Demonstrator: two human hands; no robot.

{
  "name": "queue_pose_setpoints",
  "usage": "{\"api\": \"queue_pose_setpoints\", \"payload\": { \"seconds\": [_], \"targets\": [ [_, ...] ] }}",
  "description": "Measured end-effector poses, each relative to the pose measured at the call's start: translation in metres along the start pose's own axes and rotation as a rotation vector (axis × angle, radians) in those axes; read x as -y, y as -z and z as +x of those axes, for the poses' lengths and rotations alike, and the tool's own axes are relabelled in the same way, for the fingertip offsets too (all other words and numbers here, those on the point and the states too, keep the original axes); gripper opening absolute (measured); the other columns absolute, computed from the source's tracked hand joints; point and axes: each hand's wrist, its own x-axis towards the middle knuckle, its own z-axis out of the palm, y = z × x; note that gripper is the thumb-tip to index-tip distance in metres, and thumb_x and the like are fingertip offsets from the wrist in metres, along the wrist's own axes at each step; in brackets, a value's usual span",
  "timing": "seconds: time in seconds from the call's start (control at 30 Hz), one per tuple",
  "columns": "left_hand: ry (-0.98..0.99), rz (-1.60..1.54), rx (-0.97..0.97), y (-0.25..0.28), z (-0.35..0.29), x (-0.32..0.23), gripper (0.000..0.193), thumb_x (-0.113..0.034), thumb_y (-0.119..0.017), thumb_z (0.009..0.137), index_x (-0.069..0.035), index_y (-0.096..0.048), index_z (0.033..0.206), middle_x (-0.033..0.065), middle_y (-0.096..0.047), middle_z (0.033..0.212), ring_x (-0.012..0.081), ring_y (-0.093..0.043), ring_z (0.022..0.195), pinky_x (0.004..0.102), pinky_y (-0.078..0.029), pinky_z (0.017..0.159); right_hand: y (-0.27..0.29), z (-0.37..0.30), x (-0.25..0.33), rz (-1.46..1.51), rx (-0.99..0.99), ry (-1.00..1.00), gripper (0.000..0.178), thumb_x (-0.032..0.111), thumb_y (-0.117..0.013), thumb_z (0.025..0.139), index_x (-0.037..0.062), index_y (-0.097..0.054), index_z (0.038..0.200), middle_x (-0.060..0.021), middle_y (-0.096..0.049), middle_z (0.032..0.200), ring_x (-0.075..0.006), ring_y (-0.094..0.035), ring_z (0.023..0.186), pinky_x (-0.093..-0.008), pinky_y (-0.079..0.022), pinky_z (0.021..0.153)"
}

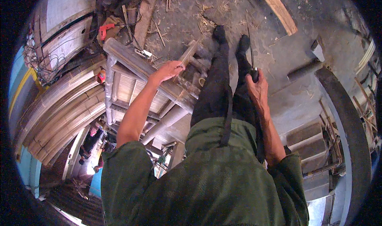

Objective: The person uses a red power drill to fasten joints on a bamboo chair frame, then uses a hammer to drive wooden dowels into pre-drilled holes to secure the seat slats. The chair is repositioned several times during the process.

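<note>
My left hand (168, 71) is closed, its fingertips pinching a short, pale wooden strip (189, 53) above the end of a bamboo frame (139, 67). In my right hand (258, 86) is a long, thin-bladed tool with a black handle (254, 74). Its narrow dark blade (251, 43) points away from me, past my right foot. Whether that blade is a knife or a saw is too fine to make out. My palm hides part of the handle.
A red power drill (105, 31) lies at the far left, beside a rough board (145, 21). Stacked boards (59, 110) fill the left side. A wooden plank (278, 9) lies at the far right, and a bamboo-like log (304, 69) nearer. Chips litter the concrete floor (234, 15).
</note>
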Motion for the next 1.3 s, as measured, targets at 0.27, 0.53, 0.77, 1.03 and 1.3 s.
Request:
{"api": "queue_pose_setpoints", "payload": {
  "seconds": [0.27, 0.53, 0.77, 1.03, 1.3],
  "targets": [
    [0.081, 0.140, -0.097, 0.004, -0.007, -0.022, 0.026, -0.023, -0.054, 0.086, -0.004, -0.064, 0.100, 0.0149, -0.065, 0.075, 0.0263, -0.065, 0.072, 0.0371, -0.050, 0.069, -0.068, 0.023, 0.003, -0.122, 0.210, 0.283, 0.040, 0.022, -0.069, 0.079, 0.0044, -0.054, 0.111, -0.0196, -0.066, 0.090, -0.0378, -0.065, 0.084, -0.0441, -0.051, 0.075],
    [0.104, 0.109, -0.180, 0.002, -0.020, -0.021, 0.022, -0.022, -0.058, 0.089, -0.002, -0.063, 0.097, 0.0125, -0.064, 0.079, 0.0230, -0.062, 0.074, 0.0364, -0.048, 0.070, -0.029, 0.074, 0.056, 0.345, -0.068, 0.122, 0.038, 0.016, -0.066, 0.076, 0.0064, -0.052, 0.110, -0.0218, -0.065, 0.089, -0.0458, -0.061, 0.082, -0.0496, -0.051, 0.076],
    [0.080, 0.151, -0.388, -0.013, -0.014, -0.017, 0.029, -0.027, -0.062, 0.084, -0.002, -0.062, 0.098, 0.0227, -0.065, 0.087, 0.0369, -0.064, 0.088, 0.0440, -0.049, 0.076, -0.038, 0.044, 0.041, -0.259, 0.229, 0.353, 0.042, 0.019, -0.070, 0.075, 0.0098, -0.052, 0.112, -0.0230, -0.064, 0.089, -0.0439, -0.062, 0.087, -0.0493, -0.050, 0.074],
    [0.171, 0.170, -0.841, -0.041, 0.053, -0.035, 0.035, -0.036, -0.058, 0.090, -0.002, -0.067, 0.089, 0.0214, -0.064, 0.075, 0.0419, -0.062, 0.071, 0.0469, -0.048, 0.062, -0.091, 0.063, 0.001, -0.148, 0.096, 0.371, 0.033, 0.018, -0.067, 0.077, 0.0003, -0.053, 0.102, -0.0155, -0.059, 0.080, -0.0311, -0.058, 0.072, -0.0415, -0.047, 0.067],
    [0.058, 0.603, -0.942, -0.065, 0.070, 0.005, 0.021, -0.025, -0.057, 0.090, -0.008, -0.066, 0.099, 0.0207, -0.063, 0.079, 0.0410, -0.062, 0.074, 0.0461, -0.048, 0.060, -0.062, 0.108, 0.021, -0.138, -0.203, 0.415, 0.021, 0.017, -0.061, 0.080, 0.0030, -0.056, 0.095, -0.0100, -0.058, 0.069, -0.0298, -0.053, 0.060, -0.0404, -0.044, 0.056]
  ]
}}
